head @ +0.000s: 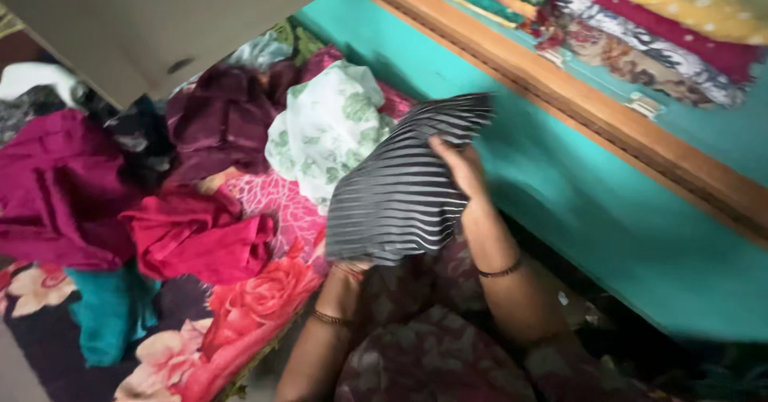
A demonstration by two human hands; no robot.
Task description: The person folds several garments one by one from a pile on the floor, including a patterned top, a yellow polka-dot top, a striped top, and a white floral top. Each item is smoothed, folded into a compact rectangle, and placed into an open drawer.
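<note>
At centre frame, the right hand has its fingers closed over the upper edge of a striped cloth, black and white, holding it up. Left hand is under the cloth's lower edge and mostly hidden; only the wrist shows, so its grip cannot be told. Each forearm carries bangles: one on the right, two on the left. The cloth hangs above the person's lap, just beside the bed.

Bed is covered by a floral spread in red, pink and dark tones. Loose garments lie heaped on it, touching and overlapping: one white cloth with green leaves just behind the striped cloth, one maroon garment, one red garment, one magenta garment, one teal cloth at the near left edge. Further dark pieces at the back are too blurred to count.

Right of the hands, a teal wall rises to a wooden-framed shelf. Folded fabrics are stacked in it; exact count unclear, at least five layers.
</note>
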